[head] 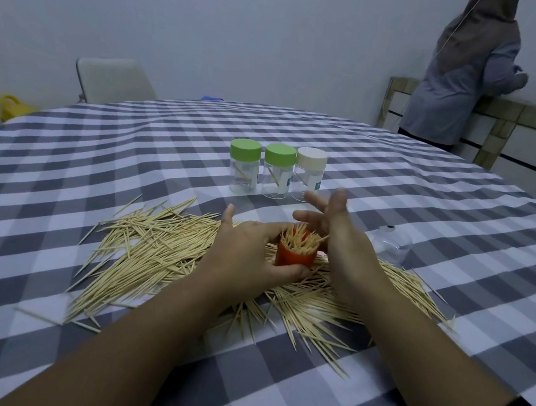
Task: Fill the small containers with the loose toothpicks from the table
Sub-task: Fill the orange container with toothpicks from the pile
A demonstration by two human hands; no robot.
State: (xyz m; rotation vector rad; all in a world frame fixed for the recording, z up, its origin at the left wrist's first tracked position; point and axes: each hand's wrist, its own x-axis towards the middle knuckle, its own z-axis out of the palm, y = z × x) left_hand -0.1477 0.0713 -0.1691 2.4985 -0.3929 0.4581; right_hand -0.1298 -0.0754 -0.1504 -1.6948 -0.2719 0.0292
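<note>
Left hand: the left hand [245,254] wraps thumb and fingers round the red container [295,256], holding it upright on the worktop [57,173] so the sticks inside stay put
Right hand: the right hand [341,237] has its fingers spread and straight beside the container's right edge, holding nothing; it seems to be guiding or patting the bundle level
Red container: in the middle of the pile, packed with toothpicks that stick up past its rim, so it looks about full
Loose toothpicks: the toothpicks [156,249] lie heaped to left, right and near side of the container, within easy reach; most are yet to be packed
Waiting containers: three capped jars, two with a green lid [246,149] and one with a cream lid [312,157], stand in a row on the far side, clear of the pile
Clear piece: a transparent cup or cap [391,246] sits just right of the hands; which, I cannot tell
</note>
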